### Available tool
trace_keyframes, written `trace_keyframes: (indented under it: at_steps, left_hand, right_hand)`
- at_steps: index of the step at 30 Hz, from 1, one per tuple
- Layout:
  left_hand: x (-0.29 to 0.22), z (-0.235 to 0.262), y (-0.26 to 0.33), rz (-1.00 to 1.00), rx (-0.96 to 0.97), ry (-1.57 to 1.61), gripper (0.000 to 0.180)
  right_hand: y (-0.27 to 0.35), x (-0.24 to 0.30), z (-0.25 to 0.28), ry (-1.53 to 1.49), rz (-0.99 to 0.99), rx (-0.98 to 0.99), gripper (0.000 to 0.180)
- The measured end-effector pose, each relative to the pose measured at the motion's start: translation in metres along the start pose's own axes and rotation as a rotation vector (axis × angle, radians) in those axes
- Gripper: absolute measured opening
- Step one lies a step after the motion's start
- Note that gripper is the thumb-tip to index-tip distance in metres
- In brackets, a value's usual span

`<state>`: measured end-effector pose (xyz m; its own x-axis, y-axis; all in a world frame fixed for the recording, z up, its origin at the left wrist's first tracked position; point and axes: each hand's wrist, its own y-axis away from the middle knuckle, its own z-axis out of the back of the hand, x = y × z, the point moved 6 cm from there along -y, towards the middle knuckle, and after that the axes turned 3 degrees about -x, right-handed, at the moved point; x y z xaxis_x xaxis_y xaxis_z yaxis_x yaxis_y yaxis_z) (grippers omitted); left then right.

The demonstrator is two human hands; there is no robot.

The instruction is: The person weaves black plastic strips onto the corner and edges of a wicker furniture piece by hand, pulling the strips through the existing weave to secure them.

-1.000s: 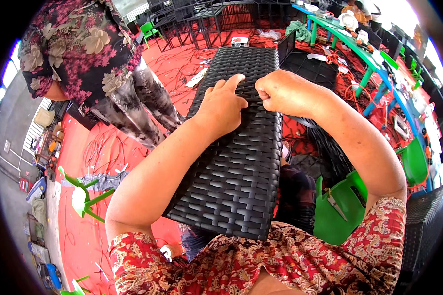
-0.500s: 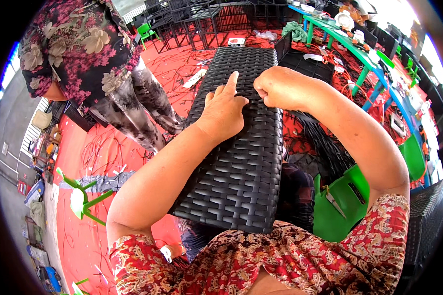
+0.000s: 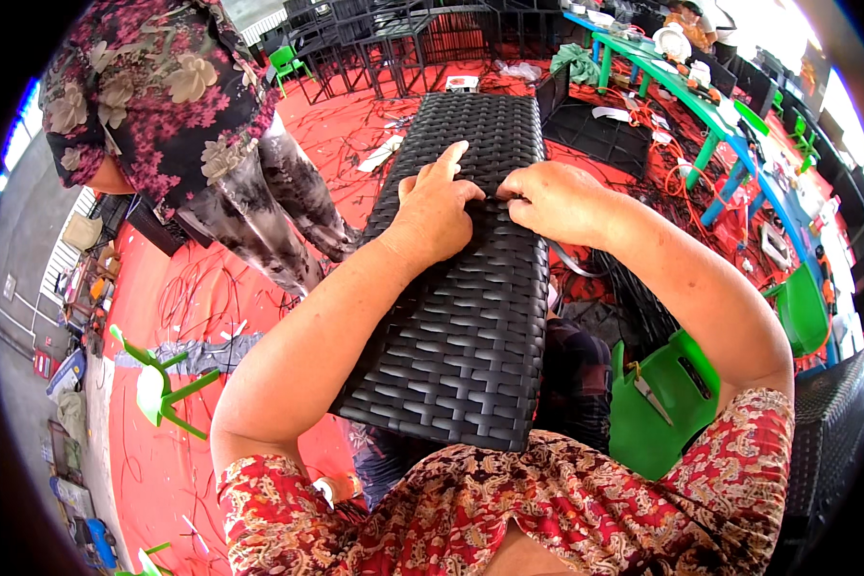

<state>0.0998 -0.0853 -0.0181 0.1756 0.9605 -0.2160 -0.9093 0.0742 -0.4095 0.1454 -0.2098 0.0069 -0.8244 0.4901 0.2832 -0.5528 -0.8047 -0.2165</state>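
Head view: both hands mid-panel on black woven panel (image 3: 470, 288) across lap, left hand (image 3: 437, 206) pressing flat w/ fingers spread, right hand (image 3: 547, 197) pinching a strand, weave looks nearly complete.

black woven panel (image 3: 470, 317), red floor (image 3: 211, 288), green stool (image 3: 672, 403)

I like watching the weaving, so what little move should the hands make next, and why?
Probably the right hand should tug its pinched spot snug. Both hands meet at one point on the black woven wicker panel, the left hand pressing flat beside it, as if steadying the weave there.
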Motion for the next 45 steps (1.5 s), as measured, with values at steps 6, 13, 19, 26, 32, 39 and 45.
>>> trace_keyframes:
  at_steps: [6,13,19,26,32,39,45]
  left_hand:
    - [-0.01,0.012,0.015,-0.085,0.02,0.104,0.034]
    - [-0.007,0.0,0.004,-0.067,0.076,0.055,0.037]
    - [-0.001,0.001,0.006,-0.08,0.075,0.077,0.04]
    - [-0.008,0.003,0.01,-0.1,0.039,0.081,0.043]
    - [-0.007,0.002,0.011,-0.142,-0.006,0.091,0.043]
    - [-0.007,0.003,0.012,-0.139,-0.016,0.103,0.041]
    - [-0.009,0.001,0.013,-0.112,-0.02,0.099,0.04]
  right_hand:
    - [0.022,0.011,-0.009,-0.025,0.122,-0.011,0.023]
    - [0.032,0.022,-0.007,0.098,0.177,-0.024,0.021]
    - [0.03,0.014,0.031,-0.258,-0.019,-0.013,0.043]
    - [0.01,-0.014,0.029,-0.276,0.03,-0.036,0.02]
    - [0.0,-0.011,0.021,-0.268,0.053,-0.002,0.011]
    - [-0.006,-0.007,0.013,-0.214,0.045,0.03,0.011]
    - [-0.003,-0.013,0.007,-0.173,-0.025,-0.013,0.017]
